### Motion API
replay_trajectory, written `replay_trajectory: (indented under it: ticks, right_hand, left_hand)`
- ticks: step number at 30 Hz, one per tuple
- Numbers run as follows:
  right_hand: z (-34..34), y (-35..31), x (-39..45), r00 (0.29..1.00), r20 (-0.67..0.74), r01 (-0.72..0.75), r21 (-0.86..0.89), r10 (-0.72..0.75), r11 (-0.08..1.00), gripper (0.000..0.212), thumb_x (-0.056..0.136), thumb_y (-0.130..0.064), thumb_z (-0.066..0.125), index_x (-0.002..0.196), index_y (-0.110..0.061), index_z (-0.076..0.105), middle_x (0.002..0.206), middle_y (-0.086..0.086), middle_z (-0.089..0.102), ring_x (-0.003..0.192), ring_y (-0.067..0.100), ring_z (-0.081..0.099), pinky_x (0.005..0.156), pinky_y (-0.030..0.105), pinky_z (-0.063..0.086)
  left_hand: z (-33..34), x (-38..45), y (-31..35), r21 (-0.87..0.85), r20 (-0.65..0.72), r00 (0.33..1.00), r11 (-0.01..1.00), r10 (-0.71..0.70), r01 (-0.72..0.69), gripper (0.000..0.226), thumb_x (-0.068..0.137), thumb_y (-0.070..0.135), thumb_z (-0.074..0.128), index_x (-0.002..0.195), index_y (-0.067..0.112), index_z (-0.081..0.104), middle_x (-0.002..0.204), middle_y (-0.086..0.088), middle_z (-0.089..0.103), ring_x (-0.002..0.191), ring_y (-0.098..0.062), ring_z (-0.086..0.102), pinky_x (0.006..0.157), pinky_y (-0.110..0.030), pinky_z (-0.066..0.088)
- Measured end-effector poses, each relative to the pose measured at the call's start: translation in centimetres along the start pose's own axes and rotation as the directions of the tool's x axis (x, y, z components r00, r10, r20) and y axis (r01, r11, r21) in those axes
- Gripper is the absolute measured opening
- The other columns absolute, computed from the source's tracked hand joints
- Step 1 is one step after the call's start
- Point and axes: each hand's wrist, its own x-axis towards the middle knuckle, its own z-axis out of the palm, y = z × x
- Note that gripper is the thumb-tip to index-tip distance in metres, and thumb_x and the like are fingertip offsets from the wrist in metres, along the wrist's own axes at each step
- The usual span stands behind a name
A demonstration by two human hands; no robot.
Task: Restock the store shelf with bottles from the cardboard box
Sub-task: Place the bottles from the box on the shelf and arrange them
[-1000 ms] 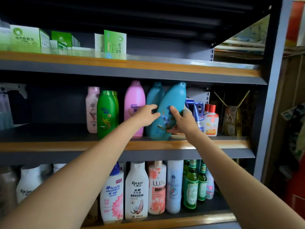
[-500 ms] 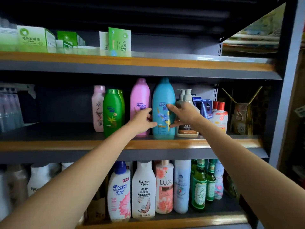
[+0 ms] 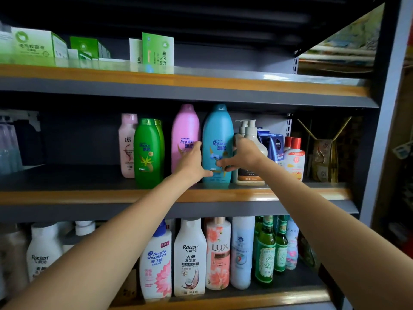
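Note:
A teal-blue Rejoice bottle (image 3: 218, 135) stands upright on the middle shelf (image 3: 89, 195), between a pink Rejoice bottle (image 3: 185, 128) and a white pump bottle (image 3: 251, 133). My left hand (image 3: 193, 162) grips the blue bottle's lower left side. Its right side is held by my right hand (image 3: 242, 154), thumb across the front label. Two green Rejoice bottles (image 3: 147, 153) and a pale pink bottle (image 3: 127, 144) stand further left. The cardboard box is out of sight.
Nivea tubes (image 3: 276, 144) and red-capped bottles (image 3: 293, 157) fill the shelf's right end. Green and white boxes (image 3: 38, 45) line the top shelf. Below stand shampoo bottles (image 3: 190, 256) and green glass bottles (image 3: 264, 251). The middle shelf's left half is bare.
The blue bottle went from tilted in my hands to upright on the shelf. Both hands stay on it and slid lower on its sides.

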Motion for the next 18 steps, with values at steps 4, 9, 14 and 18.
replay_trajectory:
  ticks: [4,9,14,18]
  right_hand:
    - [0.4,0.0,0.0,0.998,-0.066,0.008,-0.115,-0.015,0.993,0.048,0.075,-0.008,0.077,0.099,-0.009,0.035,0.117,0.014,0.054,0.087,0.032,0.068,0.054,0.027,0.056]
    - [1.2,0.9,-0.3,0.996,-0.085,0.008,-0.286,-0.033,0.958,0.055,0.072,-0.014,0.080,0.098,-0.008,0.032,0.118,0.019,0.053,0.091,0.035,0.065,0.073,0.042,0.058]
    - [2.1,1.6,-5.1,0.858,-0.334,0.214,-0.461,-0.391,0.861,0.034,0.085,-0.019,0.064,0.109,-0.001,0.047,0.107,0.013,0.060,0.091,0.030,0.060,0.079,0.044,0.048]
    - [3.7,5.4,-12.7,0.674,-0.367,0.461,-0.470,-0.641,0.753,0.014,0.082,-0.009,0.051,0.090,0.001,0.058,0.081,0.011,0.063,0.068,0.027,0.061,0.060,0.045,0.050]
  left_hand:
    - [0.3,0.0,0.5,0.093,-0.035,0.999,0.996,0.004,-0.001,0.071,0.074,0.015,0.077,0.127,0.001,0.033,0.121,-0.019,0.055,0.105,-0.032,0.056,0.088,-0.041,0.048]
    - [-0.3,-1.0,1.2,0.205,-0.053,0.999,0.979,-0.007,0.018,0.061,0.077,0.018,0.075,0.120,0.001,0.035,0.110,-0.019,0.060,0.097,-0.032,0.060,0.076,-0.040,0.051]
    - [0.1,-4.9,1.5,0.155,-0.378,0.880,0.957,0.287,-0.246,0.023,0.083,0.008,0.057,0.104,0.005,0.047,0.103,-0.008,0.060,0.094,-0.027,0.058,0.075,-0.036,0.046]
    - [4.5,-12.2,0.3,0.159,-0.374,0.704,0.790,0.604,-0.593,0.021,0.069,-0.004,0.050,0.090,-0.001,0.055,0.085,-0.014,0.057,0.084,-0.022,0.047,0.074,-0.033,0.038]
